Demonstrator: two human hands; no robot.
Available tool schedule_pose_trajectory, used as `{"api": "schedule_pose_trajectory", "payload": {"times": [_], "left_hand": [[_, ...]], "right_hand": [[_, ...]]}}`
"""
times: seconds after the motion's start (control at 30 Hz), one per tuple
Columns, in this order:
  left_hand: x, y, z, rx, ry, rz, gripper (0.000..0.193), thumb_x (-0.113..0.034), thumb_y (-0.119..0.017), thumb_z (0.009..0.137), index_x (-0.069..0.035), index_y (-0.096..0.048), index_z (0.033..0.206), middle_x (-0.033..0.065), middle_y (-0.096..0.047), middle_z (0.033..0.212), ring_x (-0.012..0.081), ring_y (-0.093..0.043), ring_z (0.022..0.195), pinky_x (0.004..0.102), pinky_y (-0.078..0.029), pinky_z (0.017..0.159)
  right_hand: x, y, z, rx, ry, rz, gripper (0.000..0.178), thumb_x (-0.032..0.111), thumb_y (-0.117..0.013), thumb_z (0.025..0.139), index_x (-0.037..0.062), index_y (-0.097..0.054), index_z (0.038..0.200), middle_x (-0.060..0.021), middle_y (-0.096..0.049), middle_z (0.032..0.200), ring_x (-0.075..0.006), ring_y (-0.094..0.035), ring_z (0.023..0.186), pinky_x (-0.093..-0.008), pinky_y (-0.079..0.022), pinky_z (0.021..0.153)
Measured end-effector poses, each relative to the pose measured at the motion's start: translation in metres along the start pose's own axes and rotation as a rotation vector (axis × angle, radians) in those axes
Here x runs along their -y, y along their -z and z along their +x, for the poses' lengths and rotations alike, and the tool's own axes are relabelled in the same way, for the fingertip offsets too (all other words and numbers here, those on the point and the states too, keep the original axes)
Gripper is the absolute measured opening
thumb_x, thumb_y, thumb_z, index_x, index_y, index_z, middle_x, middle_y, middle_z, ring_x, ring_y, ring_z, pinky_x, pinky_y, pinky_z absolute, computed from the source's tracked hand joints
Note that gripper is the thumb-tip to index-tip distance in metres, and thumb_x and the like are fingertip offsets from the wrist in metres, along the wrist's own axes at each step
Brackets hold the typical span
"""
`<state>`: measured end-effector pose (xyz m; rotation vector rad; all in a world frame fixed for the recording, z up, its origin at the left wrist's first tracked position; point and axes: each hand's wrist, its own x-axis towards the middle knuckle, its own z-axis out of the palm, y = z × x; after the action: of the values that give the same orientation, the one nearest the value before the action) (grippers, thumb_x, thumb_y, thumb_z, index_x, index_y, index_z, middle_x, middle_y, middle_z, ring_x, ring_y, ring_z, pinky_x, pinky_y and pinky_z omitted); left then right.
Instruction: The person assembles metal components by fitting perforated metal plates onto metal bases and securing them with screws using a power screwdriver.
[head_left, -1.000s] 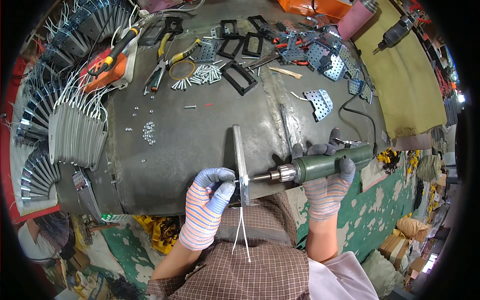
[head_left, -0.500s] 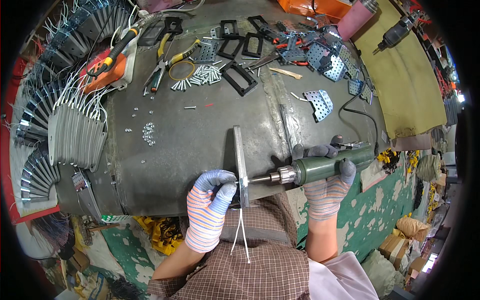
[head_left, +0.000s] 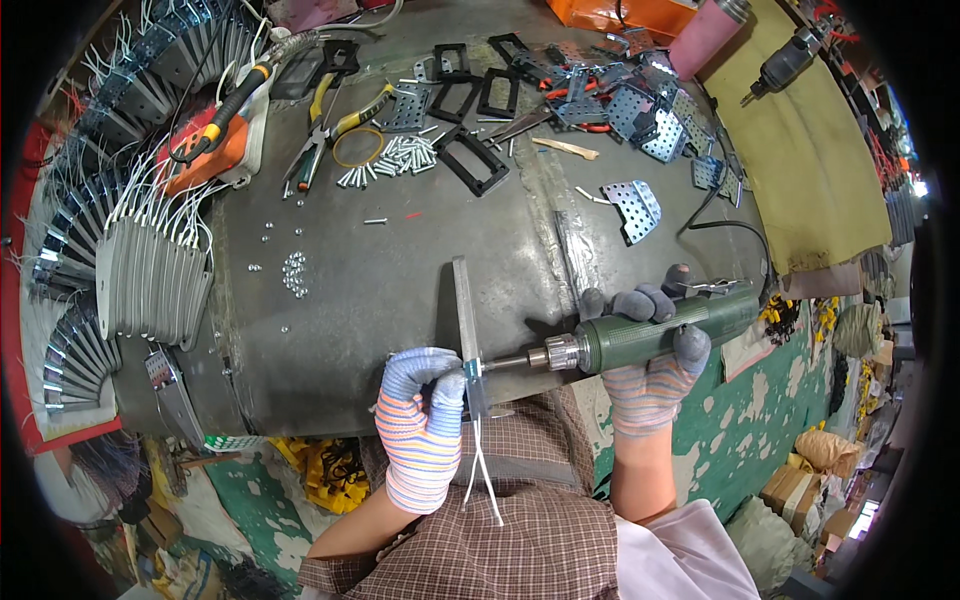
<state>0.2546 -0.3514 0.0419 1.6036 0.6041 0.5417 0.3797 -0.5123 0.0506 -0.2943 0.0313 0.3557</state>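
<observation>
My left hand (head_left: pixel 422 425), in a striped knit glove, grips the near end of a narrow grey metal plate (head_left: pixel 463 310) that stands on edge across the dark worktable (head_left: pixel 380 290). Two white wires (head_left: pixel 482 475) hang from the plate's near end over my lap. My right hand (head_left: pixel 650 365), also gloved, is wrapped around a green power screwdriver (head_left: pixel 650 335) held level, its chuck and bit pressed against the plate's right side just beside my left fingers.
Finished plates with white wires (head_left: pixel 140 270) fan along the left edge. At the back lie pliers (head_left: pixel 330 130), a pile of screws (head_left: pixel 395 160), black rectangular frames (head_left: pixel 470 160) and perforated brackets (head_left: pixel 635 205). A second drill (head_left: pixel 785 65) rests on a yellow cloth at the right.
</observation>
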Motion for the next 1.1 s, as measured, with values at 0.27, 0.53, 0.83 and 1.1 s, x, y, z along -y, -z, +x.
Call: {"api": "schedule_pose_trajectory", "payload": {"times": [0.27, 0.53, 0.83, 1.1], "left_hand": [[-0.005, 0.006, 0.045, 0.375, -0.570, 0.662, 0.040, -0.014, -0.064, 0.081, -0.014, -0.058, 0.121, 0.0206, -0.039, 0.137, 0.0357, -0.049, 0.114, 0.0454, -0.037, 0.102], [0.013, 0.046, 0.056, 0.300, -0.907, 0.783, 0.028, -0.013, -0.072, 0.067, -0.009, -0.057, 0.091, 0.0168, -0.051, 0.117, 0.0361, -0.046, 0.111, 0.0511, -0.040, 0.096], [0.009, 0.049, 0.033, 0.109, -0.398, 0.740, 0.046, -0.027, -0.081, 0.062, -0.012, -0.057, 0.099, 0.0179, -0.052, 0.122, 0.0368, -0.048, 0.109, 0.0455, -0.037, 0.095], [-0.002, 0.147, 0.013, -0.946, -0.413, 0.254, 0.058, -0.016, -0.075, 0.077, -0.001, -0.044, 0.124, 0.0145, -0.046, 0.126, 0.0242, -0.048, 0.113, 0.0359, -0.039, 0.097]], "right_hand": [[0.027, -0.025, 0.009, -0.224, 0.074, -0.237, 0.053, 0.038, -0.064, 0.085, 0.0087, -0.048, 0.127, -0.0083, -0.062, 0.087, -0.0222, -0.061, 0.075, -0.0496, -0.049, 0.087], [0.114, 0.003, 0.069, 0.089, 0.550, -2.251, 0.081, 0.023, -0.070, 0.078, 0.0173, -0.029, 0.147, -0.0179, -0.060, 0.102, -0.0307, -0.061, 0.097, -0.0412, -0.049, 0.085], [0.082, 0.020, 0.085, -0.119, 0.551, -2.858, 0.056, 0.024, -0.071, 0.076, 0.0089, -0.054, 0.128, -0.0203, -0.059, 0.115, -0.0379, -0.055, 0.106, -0.0459, -0.044, 0.092], [0.018, 0.013, 0.010, 0.377, 0.775, -2.280, 0.041, 0.006, -0.064, 0.080, 0.0015, -0.057, 0.120, -0.0210, -0.054, 0.118, -0.0368, -0.053, 0.109, -0.0422, -0.042, 0.095]]}}
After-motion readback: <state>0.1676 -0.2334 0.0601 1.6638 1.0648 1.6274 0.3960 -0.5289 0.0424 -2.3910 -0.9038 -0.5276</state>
